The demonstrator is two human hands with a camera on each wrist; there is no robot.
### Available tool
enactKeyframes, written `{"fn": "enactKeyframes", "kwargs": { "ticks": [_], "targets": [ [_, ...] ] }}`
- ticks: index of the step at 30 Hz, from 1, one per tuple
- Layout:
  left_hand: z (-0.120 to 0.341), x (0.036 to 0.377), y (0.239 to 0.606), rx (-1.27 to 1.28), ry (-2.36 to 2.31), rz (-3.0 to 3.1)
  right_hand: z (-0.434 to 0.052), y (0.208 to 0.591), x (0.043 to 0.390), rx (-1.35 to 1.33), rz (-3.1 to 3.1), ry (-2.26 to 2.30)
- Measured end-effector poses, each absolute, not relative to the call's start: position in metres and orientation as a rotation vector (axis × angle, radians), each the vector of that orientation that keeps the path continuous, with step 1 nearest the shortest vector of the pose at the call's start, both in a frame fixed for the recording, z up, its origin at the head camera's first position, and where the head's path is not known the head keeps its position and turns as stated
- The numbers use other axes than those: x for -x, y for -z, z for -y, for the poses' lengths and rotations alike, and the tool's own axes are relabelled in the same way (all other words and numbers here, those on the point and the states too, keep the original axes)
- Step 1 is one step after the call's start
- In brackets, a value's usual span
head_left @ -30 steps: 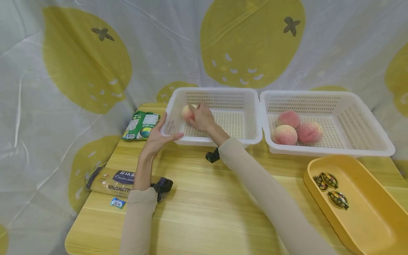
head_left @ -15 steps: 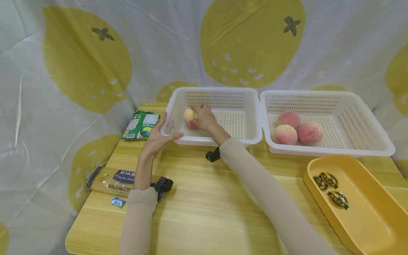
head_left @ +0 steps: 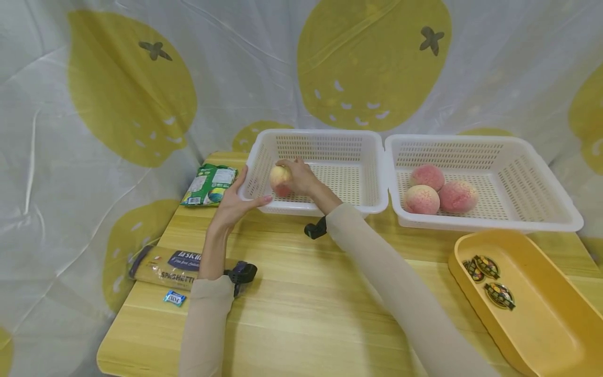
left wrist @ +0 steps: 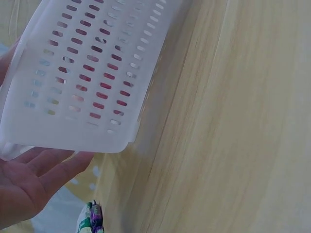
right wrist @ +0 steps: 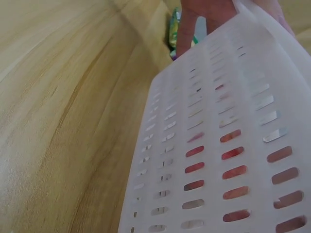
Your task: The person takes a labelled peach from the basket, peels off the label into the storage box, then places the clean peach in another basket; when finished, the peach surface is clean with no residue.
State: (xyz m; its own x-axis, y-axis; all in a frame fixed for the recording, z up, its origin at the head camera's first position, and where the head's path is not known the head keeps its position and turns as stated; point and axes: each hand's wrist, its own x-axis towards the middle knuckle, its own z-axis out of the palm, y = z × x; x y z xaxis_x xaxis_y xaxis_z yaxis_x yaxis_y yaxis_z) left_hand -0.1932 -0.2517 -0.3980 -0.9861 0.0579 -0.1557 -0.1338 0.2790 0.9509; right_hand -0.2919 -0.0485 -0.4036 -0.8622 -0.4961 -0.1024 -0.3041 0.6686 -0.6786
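Observation:
My right hand (head_left: 303,179) reaches into the left white basket (head_left: 325,210) and grips a yellow-and-pink peach (head_left: 279,179) from its right side. The peach is near the basket's left end, its right part hidden by the fingers. My left hand (head_left: 232,207) holds the basket's front left corner, thumb over the front rim and fingers along the outside of the short side. In the left wrist view this hand (left wrist: 39,179) shows beside the slotted wall (left wrist: 82,92). Red of the peach shows through the slots in the right wrist view.
A second white basket (head_left: 480,226) with three peaches (head_left: 458,196) adjoins on the right. An orange tray (head_left: 551,314) with several round dark badges stands in front of it. A green packet (head_left: 209,185), a spaghetti bag (head_left: 165,268) and a small blue packet (head_left: 175,298) lie left.
The peach has turned in my right hand and come slightly nearer to me, showing more of its yellow side. My left hand has stayed on the basket corner.

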Motion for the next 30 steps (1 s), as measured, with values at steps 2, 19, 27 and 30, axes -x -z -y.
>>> {"fn": "enactKeyframes", "kwargs": {
  "ticks": [2,19,27,30],
  "targets": [
    [0.251,0.194,0.398,0.070,-1.793,-2.380,0.047,0.402,0.291,0.647,-2.609,0.973],
    [0.258,0.193,0.397,0.152,-1.771,-2.380,-0.021,0.338,0.258,0.732,-2.553,1.421],
    [0.272,0.190,0.395,0.177,-1.781,-2.358,-0.114,0.287,0.191,0.705,-2.507,1.496],
    [0.282,0.189,0.391,0.206,-1.756,-2.370,-0.137,0.287,0.161,0.705,-2.514,1.447]
  ]
}}
